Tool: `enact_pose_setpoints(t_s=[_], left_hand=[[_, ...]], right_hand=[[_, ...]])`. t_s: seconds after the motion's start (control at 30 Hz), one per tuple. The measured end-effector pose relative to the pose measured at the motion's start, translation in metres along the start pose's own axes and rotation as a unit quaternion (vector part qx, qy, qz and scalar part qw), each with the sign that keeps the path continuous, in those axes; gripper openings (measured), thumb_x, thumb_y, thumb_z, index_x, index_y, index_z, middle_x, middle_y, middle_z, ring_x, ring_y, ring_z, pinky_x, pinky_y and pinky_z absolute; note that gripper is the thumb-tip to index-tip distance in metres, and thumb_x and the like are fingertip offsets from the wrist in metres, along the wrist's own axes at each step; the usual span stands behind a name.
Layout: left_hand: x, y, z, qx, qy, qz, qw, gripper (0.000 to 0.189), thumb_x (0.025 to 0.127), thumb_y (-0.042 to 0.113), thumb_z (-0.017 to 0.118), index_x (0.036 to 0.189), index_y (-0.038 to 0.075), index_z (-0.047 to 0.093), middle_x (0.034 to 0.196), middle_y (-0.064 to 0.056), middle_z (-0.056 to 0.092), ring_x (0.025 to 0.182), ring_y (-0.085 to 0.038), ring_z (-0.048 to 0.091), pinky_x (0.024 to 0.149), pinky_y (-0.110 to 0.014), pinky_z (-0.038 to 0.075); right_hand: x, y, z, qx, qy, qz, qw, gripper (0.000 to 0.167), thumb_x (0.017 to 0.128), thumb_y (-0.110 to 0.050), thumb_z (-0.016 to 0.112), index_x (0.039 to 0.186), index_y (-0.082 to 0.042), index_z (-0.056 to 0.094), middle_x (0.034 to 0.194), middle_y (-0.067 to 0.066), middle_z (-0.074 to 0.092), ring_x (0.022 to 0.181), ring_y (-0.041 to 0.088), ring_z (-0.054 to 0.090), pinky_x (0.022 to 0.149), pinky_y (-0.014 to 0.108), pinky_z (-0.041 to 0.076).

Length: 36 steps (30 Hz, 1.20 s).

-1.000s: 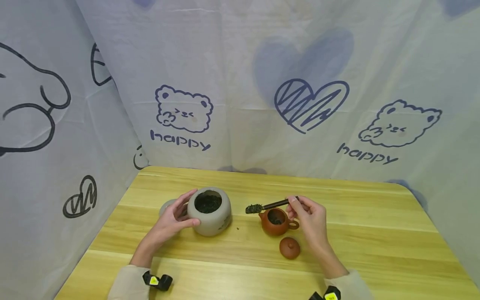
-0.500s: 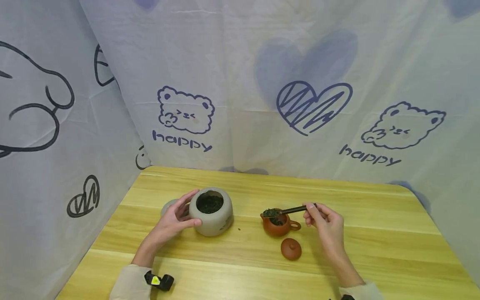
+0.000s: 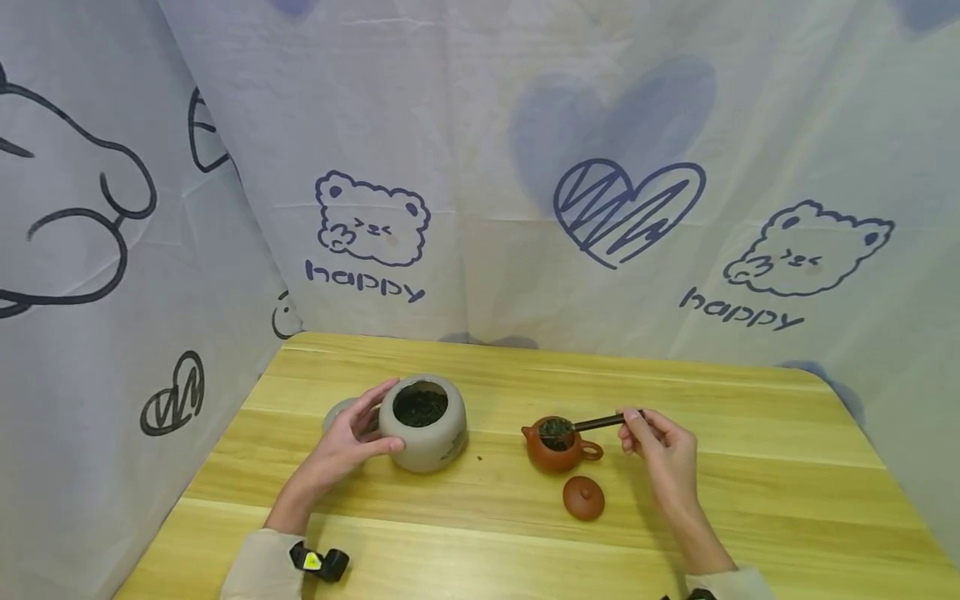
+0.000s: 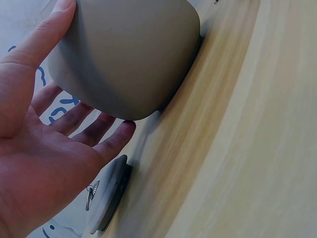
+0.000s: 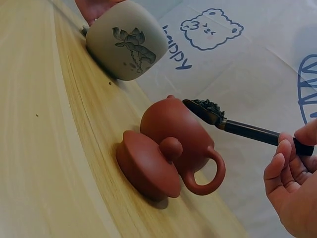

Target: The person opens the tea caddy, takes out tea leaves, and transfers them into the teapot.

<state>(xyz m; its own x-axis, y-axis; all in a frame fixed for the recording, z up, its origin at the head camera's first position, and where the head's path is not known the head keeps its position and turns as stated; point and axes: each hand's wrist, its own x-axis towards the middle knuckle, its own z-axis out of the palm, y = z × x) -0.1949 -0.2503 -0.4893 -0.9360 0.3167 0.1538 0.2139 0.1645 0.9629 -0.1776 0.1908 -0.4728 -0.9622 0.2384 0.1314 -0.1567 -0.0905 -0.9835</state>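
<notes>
My left hand point(image 3: 347, 443) grips the side of a round grey tea jar point(image 3: 427, 448), thumb in front and fingers behind. Dark tea leaves point(image 3: 420, 407) lie inside the jar. In my right hand point(image 3: 663, 454) a dark-handled tea scoop point(image 3: 600, 422) is pinched near its handle end. Its bowl, heaped with leaves point(image 5: 210, 107), is over the mouth of a small reddish-brown teapot point(image 3: 551, 455). The right wrist view shows the scoop point(image 5: 250, 132) roughly level above the opening. The teapot's lid point(image 3: 583, 498) rests on the table in front of the pot.
A grey jar lid point(image 4: 110, 196) with a small metal ring lies on the wooden table point(image 3: 465, 533) left of the jar, partly behind my left hand. A dark crumb point(image 3: 480, 457) sits between jar and teapot. Printed cloth point(image 3: 487, 208) stands behind the table.
My right hand has moved right, bringing the loaded scoop from left of the teapot's spout to over its opening. My left hand and the jar have stayed in place.
</notes>
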Motion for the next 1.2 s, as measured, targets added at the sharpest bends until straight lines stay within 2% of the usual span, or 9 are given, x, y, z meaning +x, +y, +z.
enact_pose_setpoints(t_s=[0.3,0.57,0.93,1.2], left_hand=[[-0.0001,-0.0006,-0.0003,-0.003,0.000,0.002,1.0000,0.085,0.090,0.008,0.081,0.161,0.018,0.035,0.162,-0.014,0.035,0.149,-0.037,0.032,0.115,-0.049,0.036],[0.0001,0.0011,-0.0004,-0.004,0.001,-0.001,1.0000,0.085,0.089,0.007,0.081,0.161,0.016,0.035,0.162,-0.015,0.035,0.149,-0.038,0.032,0.114,-0.047,0.038],[0.0008,-0.0007,-0.0001,-0.002,-0.001,0.001,1.0000,0.085,0.089,0.006,0.081,0.161,0.017,0.035,0.163,-0.014,0.034,0.149,-0.037,0.032,0.114,-0.046,0.039],[0.0009,-0.0003,-0.0004,0.002,-0.001,0.001,1.0000,0.086,0.089,0.006,0.081,0.161,0.017,0.035,0.163,-0.013,0.034,0.149,-0.037,0.032,0.114,-0.046,0.039]], right_hand=[[0.0010,0.0043,-0.0039,-0.018,0.003,0.001,0.9998,0.033,0.102,-0.013,0.066,0.112,0.019,0.067,0.075,0.008,0.068,0.063,0.012,0.061,0.059,0.023,0.057],[-0.0007,0.0053,0.0002,-0.063,0.006,-0.013,0.9979,0.026,0.102,-0.010,0.065,0.108,0.014,0.071,0.077,0.012,0.069,0.064,0.016,0.064,0.059,0.024,0.058],[-0.0035,0.0079,0.0019,-0.060,-0.004,-0.024,0.9979,0.026,0.102,-0.010,0.065,0.106,0.015,0.070,0.076,0.009,0.069,0.064,0.017,0.064,0.058,0.024,0.057],[-0.0029,0.0084,0.0003,-0.077,-0.035,-0.041,0.9956,0.023,0.103,-0.008,0.064,0.111,0.011,0.071,0.081,0.011,0.070,0.067,0.019,0.064,0.060,0.025,0.058]])
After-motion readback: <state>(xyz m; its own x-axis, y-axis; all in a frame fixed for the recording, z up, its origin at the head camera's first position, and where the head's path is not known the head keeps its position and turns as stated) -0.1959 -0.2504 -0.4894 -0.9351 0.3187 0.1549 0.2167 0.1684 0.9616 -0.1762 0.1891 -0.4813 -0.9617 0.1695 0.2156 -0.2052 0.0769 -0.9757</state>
